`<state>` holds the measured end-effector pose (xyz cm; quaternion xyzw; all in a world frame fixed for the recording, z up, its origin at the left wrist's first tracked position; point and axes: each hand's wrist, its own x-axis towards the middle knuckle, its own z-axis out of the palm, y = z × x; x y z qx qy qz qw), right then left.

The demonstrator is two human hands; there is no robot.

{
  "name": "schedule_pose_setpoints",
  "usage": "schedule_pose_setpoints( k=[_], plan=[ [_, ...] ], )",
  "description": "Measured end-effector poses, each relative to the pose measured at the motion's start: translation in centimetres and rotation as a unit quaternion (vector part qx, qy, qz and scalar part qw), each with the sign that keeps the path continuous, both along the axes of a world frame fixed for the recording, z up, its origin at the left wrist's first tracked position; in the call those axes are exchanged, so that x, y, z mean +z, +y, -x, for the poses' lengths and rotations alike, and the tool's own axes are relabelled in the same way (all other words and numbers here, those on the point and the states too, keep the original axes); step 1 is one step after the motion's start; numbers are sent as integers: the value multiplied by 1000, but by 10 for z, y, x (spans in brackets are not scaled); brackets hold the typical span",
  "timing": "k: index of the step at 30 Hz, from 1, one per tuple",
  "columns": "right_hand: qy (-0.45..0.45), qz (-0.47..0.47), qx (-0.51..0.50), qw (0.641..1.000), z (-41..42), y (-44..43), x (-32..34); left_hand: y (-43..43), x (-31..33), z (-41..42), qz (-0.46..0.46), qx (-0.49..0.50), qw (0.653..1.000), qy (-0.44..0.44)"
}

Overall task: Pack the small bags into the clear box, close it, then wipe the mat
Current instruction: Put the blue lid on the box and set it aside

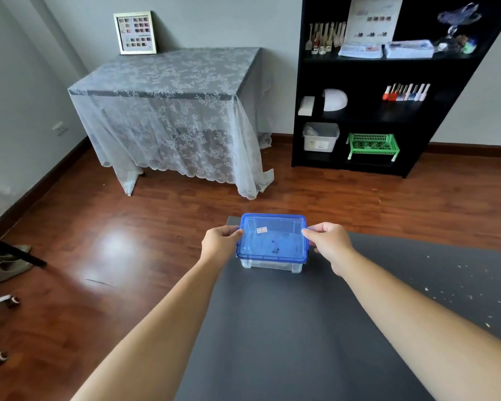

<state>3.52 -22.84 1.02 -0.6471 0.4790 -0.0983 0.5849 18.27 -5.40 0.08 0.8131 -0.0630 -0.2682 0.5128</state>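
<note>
A clear box (271, 264) with a blue lid (272, 237) stands at the far left corner of the dark grey mat (287, 328). The lid lies flat on the box. Small dark items show dimly through the lid. My left hand (219, 240) grips the lid's left edge and my right hand (329, 241) grips its right edge. Small white specks are scattered over the right part of the mat.
Beyond the mat lies a wooden floor. A table under a lace cloth (171, 111) stands at the back, with a black shelf unit (388, 82) to its right. Slippers (8, 264) and chair-base legs sit at the left edge.
</note>
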Motion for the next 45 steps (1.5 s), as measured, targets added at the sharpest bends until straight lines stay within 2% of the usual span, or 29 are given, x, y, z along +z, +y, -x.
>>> schedule_pose_setpoints(
  k=[9,12,17,20,23,28,32,37,40,45],
  plan=[
    [-1,2,-7,1000,4,-6,-8,-2,-7,-6,29,1,999,40],
    [3,-8,-22,1000,14,-7,-17,1,-6,-5,27,4,996,90],
    [-1,-150,-23,988,25,-1,-26,13,-11,-6,45,21,971,236],
    [-33,-230,-33,972,24,1,-21,14,-12,-5,70,15,960,271],
    [-47,-234,-39,970,24,1,-19,13,-11,-4,64,13,967,247],
    [-30,-89,-40,995,25,2,-15,13,-3,-5,68,3,985,160],
    [-26,17,-9,999,23,10,-5,8,7,-3,31,-38,997,54],
    [-14,90,0,996,22,16,1,4,8,-4,-44,-33,995,-87],
    [-15,94,3,995,22,16,2,5,7,-1,-42,-31,992,-112],
    [-15,126,38,991,20,16,3,7,4,3,-11,-17,995,-103]
  ],
)
